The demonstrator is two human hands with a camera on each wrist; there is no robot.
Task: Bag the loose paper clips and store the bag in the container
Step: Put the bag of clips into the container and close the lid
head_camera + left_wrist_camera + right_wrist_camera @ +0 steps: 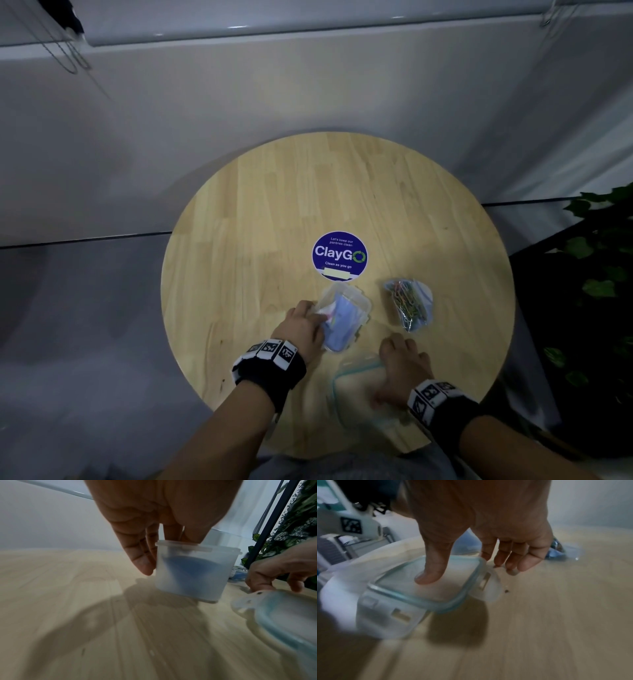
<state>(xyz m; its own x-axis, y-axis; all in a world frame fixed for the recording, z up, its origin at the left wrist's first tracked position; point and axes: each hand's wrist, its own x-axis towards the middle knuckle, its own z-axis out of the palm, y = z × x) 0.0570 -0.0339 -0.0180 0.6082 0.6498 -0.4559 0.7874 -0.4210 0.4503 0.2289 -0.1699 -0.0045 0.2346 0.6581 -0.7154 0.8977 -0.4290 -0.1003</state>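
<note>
On the table [239,219], left hand [301,323] fingers clamp the upright container [346,317]; right hand [402,366] fingers pinch its flat-lying lid [356,387], bag [409,301] just beyond

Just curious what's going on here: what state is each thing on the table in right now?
container: open, blue item inside, gripped by left hand
lid: off, held by right hand
bag of paper clips: filled, lying on table, outside container

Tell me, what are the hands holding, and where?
The left hand grips the container at its rim, fingers inside, thumb outside. The right hand holds the lid, thumb pressed on its top.
</note>
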